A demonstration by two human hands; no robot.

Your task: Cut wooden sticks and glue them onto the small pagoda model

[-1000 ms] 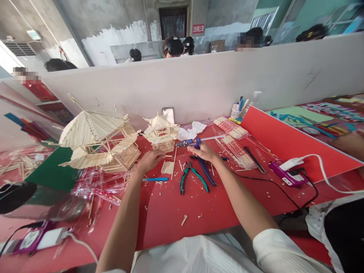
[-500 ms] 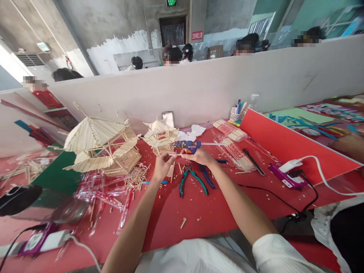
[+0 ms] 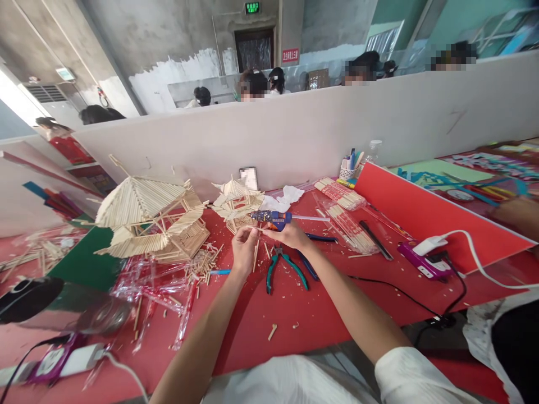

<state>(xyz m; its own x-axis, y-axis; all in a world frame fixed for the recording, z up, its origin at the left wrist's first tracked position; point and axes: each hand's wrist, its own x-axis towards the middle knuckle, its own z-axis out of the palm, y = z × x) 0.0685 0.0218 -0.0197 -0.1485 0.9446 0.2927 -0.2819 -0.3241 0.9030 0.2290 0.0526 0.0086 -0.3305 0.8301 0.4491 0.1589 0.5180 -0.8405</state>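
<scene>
My left hand (image 3: pixel 244 247) is closed, pinching a thin wooden stick (image 3: pixel 255 228) at its fingertips. My right hand (image 3: pixel 291 235) is closed around a blue hot glue gun (image 3: pixel 273 217); its fingertips reach toward the stick's other end. A clear glue stick (image 3: pixel 311 219) juts from the back of the gun, whose nozzle points left. The gun's handle is mostly hidden by my hand. Just below my hands, green-handled pliers (image 3: pixel 290 269) lie with their handles spread. Behind my left hand stands a small stick-built pavilion (image 3: pixel 236 202); a larger one (image 3: pixel 147 219) stands to the left.
Wrapped stick bundles (image 3: pixel 347 227) lie at the right, near a black knife-like tool (image 3: pixel 376 240) and a purple power strip (image 3: pixel 425 261). Stick offcuts (image 3: pixel 204 261) and plastic wrappers (image 3: pixel 154 280) litter the left. A clear bottle (image 3: pixel 84 306) lies front left. A white partition (image 3: pixel 303 129) closes the back.
My right hand and the glue gun have shifted slightly left, toward my left hand. The stick stays pinched in my left fingertips. The pavilions and pliers stay in place.
</scene>
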